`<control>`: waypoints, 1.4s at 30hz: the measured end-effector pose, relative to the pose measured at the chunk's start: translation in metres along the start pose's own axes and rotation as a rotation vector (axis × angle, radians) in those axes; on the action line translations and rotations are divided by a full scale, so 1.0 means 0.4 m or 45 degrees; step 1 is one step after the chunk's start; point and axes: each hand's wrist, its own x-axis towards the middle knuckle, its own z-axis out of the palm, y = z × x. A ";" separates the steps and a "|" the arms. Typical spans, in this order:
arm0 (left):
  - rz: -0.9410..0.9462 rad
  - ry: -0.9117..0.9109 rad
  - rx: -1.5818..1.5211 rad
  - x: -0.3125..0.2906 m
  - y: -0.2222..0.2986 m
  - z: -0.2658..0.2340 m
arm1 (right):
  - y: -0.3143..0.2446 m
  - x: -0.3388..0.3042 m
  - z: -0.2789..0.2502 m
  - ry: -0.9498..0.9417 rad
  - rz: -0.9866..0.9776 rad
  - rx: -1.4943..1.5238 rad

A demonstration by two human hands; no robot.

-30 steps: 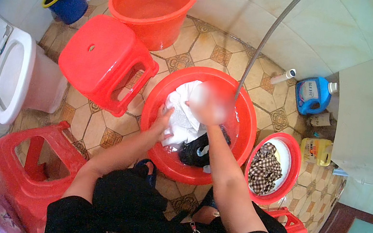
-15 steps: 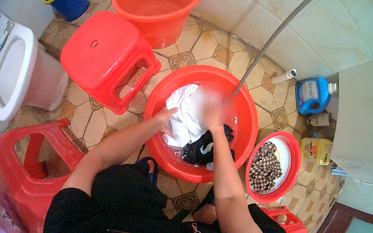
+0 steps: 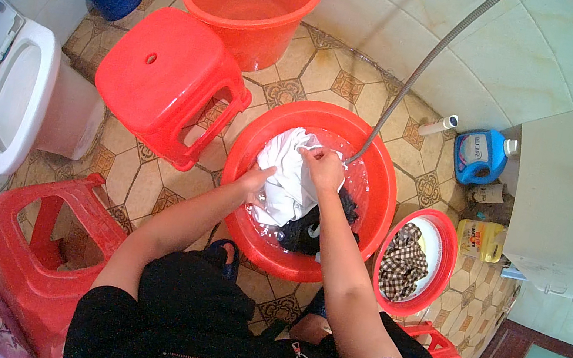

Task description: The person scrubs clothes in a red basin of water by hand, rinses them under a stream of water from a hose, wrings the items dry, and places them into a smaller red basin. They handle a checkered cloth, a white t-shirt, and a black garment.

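Fingers of the right hand, in the middle of the frame, are closed on a fold of white cloth. The left hand touches its left edge, partly curled; how firmly it holds, one cannot tell. This cloth, soft and creased, lies wet in the round red basin, and its handling looks unfinished. Just below, dark cloth lies outside both hands; at right, checked cloth is untouched in a smaller basin, so both seem to remain. From upper right, a ribbed grey hose reaches into the red basin.
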 end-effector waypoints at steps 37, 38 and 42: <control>-0.036 -0.024 0.133 -0.042 0.030 0.059 | 0.386 0.114 -0.214 -0.037 0.152 1.112; -0.038 -0.037 0.100 -0.051 0.028 0.059 | 0.366 0.102 -0.236 -0.117 0.206 1.178; 0.000 -0.011 0.041 -0.047 0.010 0.032 | 0.284 0.056 -0.315 -0.426 0.377 1.390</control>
